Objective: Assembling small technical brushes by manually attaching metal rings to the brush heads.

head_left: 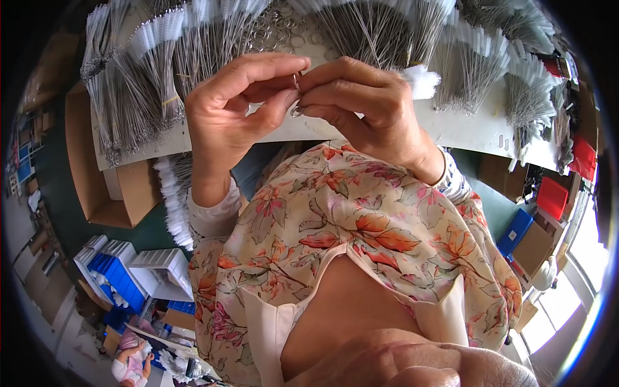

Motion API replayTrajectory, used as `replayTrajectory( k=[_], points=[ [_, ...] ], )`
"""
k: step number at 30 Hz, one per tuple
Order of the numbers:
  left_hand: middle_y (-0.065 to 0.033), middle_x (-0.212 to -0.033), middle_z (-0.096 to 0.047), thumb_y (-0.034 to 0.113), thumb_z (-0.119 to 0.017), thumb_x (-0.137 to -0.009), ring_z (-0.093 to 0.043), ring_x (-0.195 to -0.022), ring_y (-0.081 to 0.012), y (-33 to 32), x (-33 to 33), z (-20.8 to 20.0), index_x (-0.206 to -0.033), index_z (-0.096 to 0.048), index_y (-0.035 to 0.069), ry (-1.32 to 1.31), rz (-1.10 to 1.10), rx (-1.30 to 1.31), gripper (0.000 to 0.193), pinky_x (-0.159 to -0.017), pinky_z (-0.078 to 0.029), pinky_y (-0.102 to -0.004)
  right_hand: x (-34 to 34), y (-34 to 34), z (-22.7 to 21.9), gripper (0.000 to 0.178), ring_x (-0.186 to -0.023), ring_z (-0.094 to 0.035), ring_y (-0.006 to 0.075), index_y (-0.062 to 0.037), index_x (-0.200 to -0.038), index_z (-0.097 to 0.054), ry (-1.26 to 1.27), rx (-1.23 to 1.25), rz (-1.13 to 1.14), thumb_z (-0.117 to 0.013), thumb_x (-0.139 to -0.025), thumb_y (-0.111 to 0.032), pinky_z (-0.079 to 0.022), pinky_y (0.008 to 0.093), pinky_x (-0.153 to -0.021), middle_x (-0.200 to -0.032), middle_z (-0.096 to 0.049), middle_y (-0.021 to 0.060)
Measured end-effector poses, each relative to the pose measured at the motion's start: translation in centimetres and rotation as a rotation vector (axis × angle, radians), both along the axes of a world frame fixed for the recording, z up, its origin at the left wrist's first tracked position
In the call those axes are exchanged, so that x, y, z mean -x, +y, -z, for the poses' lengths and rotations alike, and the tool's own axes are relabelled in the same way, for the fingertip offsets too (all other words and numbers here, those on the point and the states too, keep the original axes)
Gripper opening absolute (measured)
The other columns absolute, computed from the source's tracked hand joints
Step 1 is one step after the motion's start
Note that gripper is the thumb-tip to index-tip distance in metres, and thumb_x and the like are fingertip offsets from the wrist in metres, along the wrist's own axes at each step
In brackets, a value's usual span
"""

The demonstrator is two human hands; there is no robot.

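Observation:
Both my hands meet above the near part of the table. A small metal ring point(296, 81) sits between their fingertips. My left hand point(225, 100) is closed in a pinch on the ring with thumb and fingers. My right hand point(371, 97) is also closed, its fingertips against the ring from the right. A second shiny loop point(296, 111) shows just under the fingertips. Beyond my right hand a white bristle head point(422, 82) sticks out; whether its wire runs into that hand is hidden. Loose metal rings point(277, 29) lie in a pile beyond my hands.
Bundles of wire-handled brushes point(151, 71) cover the table's left, with more bundles point(467, 71) on the right. The white tabletop point(451, 129) ends near my body. A cardboard box point(87, 161) stands at the left, with plastic crates point(122, 274) below. Another person point(131, 361) is at lower left.

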State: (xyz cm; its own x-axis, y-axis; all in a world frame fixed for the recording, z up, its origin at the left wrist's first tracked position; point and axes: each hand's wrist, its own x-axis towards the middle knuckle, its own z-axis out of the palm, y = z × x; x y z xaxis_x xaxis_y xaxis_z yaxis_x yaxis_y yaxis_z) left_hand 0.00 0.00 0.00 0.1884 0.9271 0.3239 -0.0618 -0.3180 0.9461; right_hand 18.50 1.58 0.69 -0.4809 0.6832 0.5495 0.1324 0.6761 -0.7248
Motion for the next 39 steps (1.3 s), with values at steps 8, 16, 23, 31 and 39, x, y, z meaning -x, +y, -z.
replayTrajectory(
  k=[8,16,23,31,39],
  points=[
    [-0.0121,-0.099,-0.064,-0.015,-0.061,-0.072,-0.064,-0.083,-0.0148,-0.2,-0.1,0.0,-0.098,-0.063,-0.004,0.023,-0.026,-0.017,0.028,-0.074,-0.054,-0.024,0.0,-0.1,0.2,0.012,-0.068,-0.063,0.0208,-0.0063,-0.079,-0.064,-0.042,-0.032,0.002,-0.07,-0.068,-0.005,-0.051,0.0291,-0.057,-0.086,-0.063,0.001],
    [-0.0145,-0.098,-0.064,-0.015,-0.059,-0.073,-0.064,-0.083,-0.0159,-0.6,-0.2,0.4,-0.1,-0.06,-0.007,-0.013,-0.048,-0.01,0.028,-0.075,-0.053,-0.0246,0.6,-0.3,0.6,0.015,-0.065,-0.062,0.02,-0.0068,-0.079,-0.064,-0.049,-0.08,0.033,-0.07,-0.066,-0.004,-0.05,0.0293,-0.055,-0.085,-0.063,-0.0002],
    [-0.0162,-0.096,-0.064,-0.013,-0.057,-0.074,-0.065,-0.083,-0.0172,-1.2,-0.6,0.5,-0.101,-0.058,-0.009,-0.079,-0.114,0.02,0.028,-0.076,-0.053,-0.0266,0.5,-0.5,0.0,0.01,-0.076,-0.063,0.0198,-0.0037,-0.083,-0.065,0.107,0.184,-0.056,-0.068,-0.074,-0.003,-0.051,0.0278,-0.064,-0.087,-0.062,0.0063],
    [-0.0185,-0.096,-0.064,-0.014,-0.052,-0.074,-0.065,-0.082,-0.0186,-1.3,-0.9,0.3,-0.101,-0.057,-0.01,-0.115,-0.133,-0.025,0.028,-0.076,-0.054,-0.0282,-0.8,-0.7,-1.0,0.01,-0.074,-0.058,0.0141,-0.0031,-0.087,-0.067,0.085,0.499,0.032,-0.065,-0.082,-0.011,-0.047,0.0248,-0.064,-0.087,-0.061,0.007],
    [-0.0232,-0.1,-0.061,-0.015,-0.048,-0.073,-0.065,-0.083,-0.0224,-1.1,-0.9,0.4,-0.113,-0.049,-0.011,-0.137,-0.088,-0.115,0.04,-0.075,-0.055,-0.0307,-0.7,-1.0,0.1,0.013,-0.063,-0.048,0.0083,-0.0038,-0.088,-0.067,0.235,0.509,-0.002,-0.063,-0.084,-0.016,-0.04,0.0219,-0.054,-0.082,-0.057,0.0025]
  ],
)
